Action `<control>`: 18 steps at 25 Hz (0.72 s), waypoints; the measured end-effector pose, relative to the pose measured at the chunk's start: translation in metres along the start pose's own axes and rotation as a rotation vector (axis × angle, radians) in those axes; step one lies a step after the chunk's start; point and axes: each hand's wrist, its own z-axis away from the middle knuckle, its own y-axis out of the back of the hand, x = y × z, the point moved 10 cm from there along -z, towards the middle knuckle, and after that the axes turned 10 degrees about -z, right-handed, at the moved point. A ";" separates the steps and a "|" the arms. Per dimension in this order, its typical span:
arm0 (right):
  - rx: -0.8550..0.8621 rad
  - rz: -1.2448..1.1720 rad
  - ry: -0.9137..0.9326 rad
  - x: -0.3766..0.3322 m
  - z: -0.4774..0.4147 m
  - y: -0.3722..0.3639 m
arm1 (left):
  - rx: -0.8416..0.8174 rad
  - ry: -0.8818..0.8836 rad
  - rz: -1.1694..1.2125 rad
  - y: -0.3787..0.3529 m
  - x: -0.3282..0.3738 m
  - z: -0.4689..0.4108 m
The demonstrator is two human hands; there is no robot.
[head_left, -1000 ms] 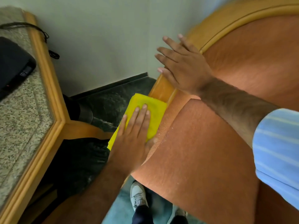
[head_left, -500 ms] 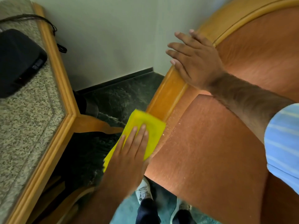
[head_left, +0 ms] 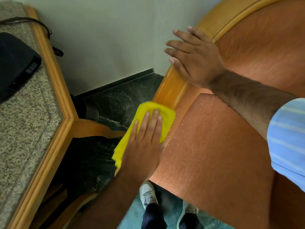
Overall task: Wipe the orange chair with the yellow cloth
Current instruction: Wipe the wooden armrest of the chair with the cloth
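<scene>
The orange chair [head_left: 214, 146] fills the right side, with an orange fabric seat and back set in a light wooden frame [head_left: 171, 90]. A folded yellow cloth [head_left: 166, 116] lies against the chair's left side, just below the wooden frame. My left hand [head_left: 145, 142] presses flat on the cloth, fingers together and pointing up. My right hand [head_left: 194, 60] rests open on the wooden frame higher up, fingers spread toward the wall, holding nothing. Most of the cloth's lower part is hidden under my left hand.
A speckled stone-topped table with a wooden edge [head_left: 54, 90] stands close on the left, carrying a black device [head_left: 14, 63] and a cable. Dark green stone floor [head_left: 118, 100] lies in the narrow gap between table and chair. My shoes [head_left: 146, 194] are below.
My left hand slid the cloth down the chair's side, then back up a little toward the wooden frame. My right hand has stayed on the frame.
</scene>
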 end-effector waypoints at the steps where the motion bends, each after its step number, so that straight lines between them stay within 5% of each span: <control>1: 0.013 0.002 0.002 0.001 0.001 0.001 | 0.016 0.018 0.021 0.007 0.002 -0.024; 6: 0.018 -0.007 0.027 -0.003 0.001 -0.002 | 0.058 0.025 0.109 0.020 0.004 -0.050; 9: 0.020 -0.097 -0.104 0.002 0.008 0.008 | 0.179 0.096 0.536 0.042 -0.022 -0.049; 11: 0.243 -0.400 -0.457 0.005 0.039 0.025 | 0.261 0.313 0.780 0.052 -0.061 -0.055; 14: 0.521 -1.086 -1.073 -0.049 0.132 0.000 | -0.072 0.544 1.020 0.023 -0.091 -0.077; 16: 0.274 -1.542 -1.317 -0.119 0.165 -0.041 | -0.267 0.533 1.116 0.020 -0.086 -0.090; 18: 0.029 -1.773 -1.386 -0.167 0.177 -0.059 | -0.236 0.487 1.102 0.030 -0.080 -0.096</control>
